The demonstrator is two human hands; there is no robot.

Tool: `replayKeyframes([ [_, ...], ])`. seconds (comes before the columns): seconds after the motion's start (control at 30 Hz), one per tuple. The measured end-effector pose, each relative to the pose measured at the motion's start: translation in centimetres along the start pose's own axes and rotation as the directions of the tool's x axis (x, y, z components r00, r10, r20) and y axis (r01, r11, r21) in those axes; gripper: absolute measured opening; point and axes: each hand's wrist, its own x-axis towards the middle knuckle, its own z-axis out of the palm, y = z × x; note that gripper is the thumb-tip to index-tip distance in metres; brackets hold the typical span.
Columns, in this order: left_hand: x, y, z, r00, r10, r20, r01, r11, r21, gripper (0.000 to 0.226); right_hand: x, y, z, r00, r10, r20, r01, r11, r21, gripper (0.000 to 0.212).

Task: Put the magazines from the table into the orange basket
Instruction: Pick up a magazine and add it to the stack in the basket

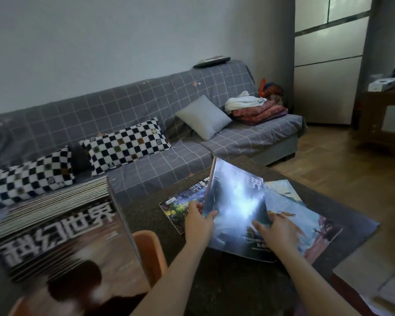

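Observation:
A glossy blue-grey magazine [235,201] is tilted up off the dark table [214,281], its far edge raised. My left hand [197,221] grips its left edge, thumb on the cover. My right hand [275,232] holds its lower right part, fingers curled over the cover. Under it lie a colourful magazine [180,206] on the left and a pale blue one [306,222] on the right. At the lower left, a thick stack of magazines [62,229] stands in the orange basket [149,252], only part of whose rim shows.
A grey checked sofa [146,106] runs behind the table, with checkered pillows [126,144], a grey cushion [203,117] and folded cloth [258,110]. Wooden floor [328,167] lies to the right. A white sheet [374,279] sits at the table's near right corner.

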Motion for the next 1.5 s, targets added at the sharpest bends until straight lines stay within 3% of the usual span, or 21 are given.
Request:
replayKeyframes([
  [0.1,-3.9,0.5,-3.3,0.996,0.052,-0.079,-0.059,0.994,-0.093,0.027,-3.2,-0.7,-1.3,0.99,0.009,0.142,-0.057,0.94,0.336,0.048],
  [0.27,-9.9,1.1,-9.1,0.976,0.172,-0.136,-0.197,0.96,-0.201,0.03,-8.4,-2.4,-1.5,0.974,-0.087,0.211,-0.061,0.792,0.608,0.056],
  [0.43,-14.0,0.3,-15.5,0.943,0.227,-0.244,-0.282,0.934,-0.221,0.032,-12.2,-4.7,-1.4,0.912,-0.251,0.325,-0.066,0.693,0.718,0.063],
  [0.57,-15.8,-1.6,-19.8,0.928,0.191,-0.319,-0.278,0.926,-0.254,0.032,-14.6,-7.4,-0.6,0.86,-0.42,0.289,0.018,0.591,0.806,0.03],
  [0.63,-16.6,-2.7,-21.6,0.921,0.16,-0.355,-0.267,0.922,-0.279,0.032,-15.8,-9.0,0.0,0.848,-0.471,0.244,0.065,0.547,0.834,0.023],
  [0.83,-18.0,-7.6,-25.4,0.908,0.016,-0.419,-0.188,0.908,-0.375,0.022,-18.6,-13.3,3.4,0.819,-0.543,0.187,0.227,0.606,0.762,0.015],
  [1.07,-17.0,-11.7,-27.6,0.877,-0.117,-0.467,-0.096,0.908,-0.407,0.016,-19.1,-16.1,7.0,0.786,-0.59,0.184,0.352,0.672,0.652,0.021],
  [1.17,-16.1,-12.8,-27.8,0.864,-0.169,-0.475,-0.011,0.936,-0.353,0.016,-18.5,-16.7,8.8,0.771,-0.616,0.161,0.425,0.686,0.59,0.014],
  [1.27,-15.4,-13.9,-27.5,0.846,-0.178,-0.502,0.067,0.971,-0.231,0.021,-17.5,-16.7,10.5,0.755,-0.646,0.11,0.567,0.729,0.385,0.012],
  [1.37,-14.9,-14.6,-27.3,0.837,-0.223,-0.5,0.182,0.975,-0.131,0.014,-16.8,-15.9,12.0,0.733,-0.68,0.034,0.665,0.726,0.177,0.025],
  [1.5,-14.7,-14.8,-27.0,0.838,-0.235,-0.492,0.229,0.971,-0.073,0.016,-16.9,-14.8,13.1,0.674,-0.738,-0.035,0.735,0.665,0.133,0.034],
])
